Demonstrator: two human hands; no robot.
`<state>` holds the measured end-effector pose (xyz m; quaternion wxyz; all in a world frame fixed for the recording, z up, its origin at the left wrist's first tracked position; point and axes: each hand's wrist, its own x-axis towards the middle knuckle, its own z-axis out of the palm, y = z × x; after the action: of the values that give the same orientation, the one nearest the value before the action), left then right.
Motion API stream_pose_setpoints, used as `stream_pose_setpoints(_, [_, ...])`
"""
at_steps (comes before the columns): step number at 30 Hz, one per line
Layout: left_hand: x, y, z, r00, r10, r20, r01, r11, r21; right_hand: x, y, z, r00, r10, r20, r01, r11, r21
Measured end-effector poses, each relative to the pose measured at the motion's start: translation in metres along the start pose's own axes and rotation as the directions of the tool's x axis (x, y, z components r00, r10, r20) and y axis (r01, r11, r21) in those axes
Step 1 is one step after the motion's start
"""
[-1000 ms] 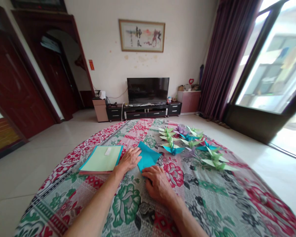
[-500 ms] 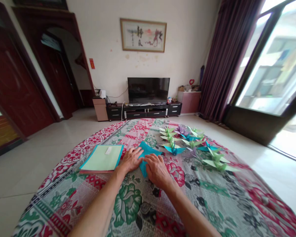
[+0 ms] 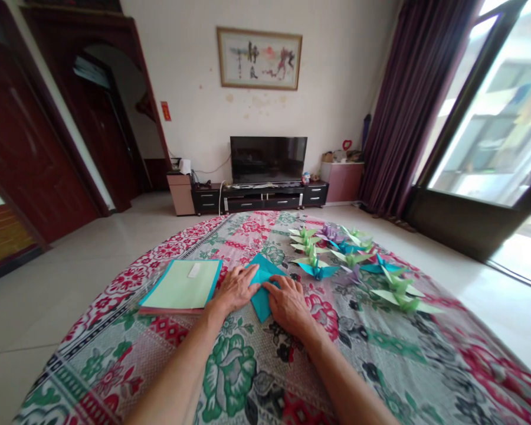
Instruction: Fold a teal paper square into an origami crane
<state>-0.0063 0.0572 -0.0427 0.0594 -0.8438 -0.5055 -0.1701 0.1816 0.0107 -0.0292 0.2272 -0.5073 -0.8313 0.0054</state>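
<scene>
A folded sheet of blue origami paper [image 3: 261, 304] lies on the table between my hands, a corner pointing toward me and another away. My left hand [image 3: 238, 288] rests along its left side, fingers stretched out over the paper and thumb apart from them. On the right side, my right hand [image 3: 287, 300] has its fingers bent and closed on the paper's edge; the fingertips partly cover the fold. To the left lies a stack of square paper [image 3: 177, 289], pale green over blue and reddish sheets, with a small white slip [image 3: 194, 270] on top.
Several folded paper cranes in green, blue and purple stand in rows at the right, including a blue crane [image 3: 317, 271] and a green crane [image 3: 407, 304]. A flowered cloth [image 3: 230, 375] covers the round table. Beyond it stands a television [image 3: 269, 159] on a low cabinet.
My right hand has shifted slightly right and down, its fingers now at the paper's right edge. More of the paper's folded middle shows between my hands. The view has tilted a little.
</scene>
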Motion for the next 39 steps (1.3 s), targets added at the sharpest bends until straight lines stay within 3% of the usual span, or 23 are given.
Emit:
stream_pose_setpoints(21, [-0.0005,0.0062,-0.0071,0.969,-0.093,0.23,0.097,0.995,-0.006,-0.0006,0.0003,0.0014,1.0,0.0,-0.024,0.0,1.0,0.026])
stream_pose_setpoints(35, [-0.0011,0.006,-0.0034,0.974,-0.099,0.206,0.102,0.995,-0.003,-0.0006,-0.0003,0.0,1.0,0.002,-0.024,-0.001,1.0,0.025])
stream_pose_setpoints(39, [-0.0012,0.0058,-0.004,0.966,-0.113,0.231,0.119,0.993,-0.009,-0.0029,-0.0035,-0.0065,0.995,-0.074,-0.063,0.077,0.996,0.05])
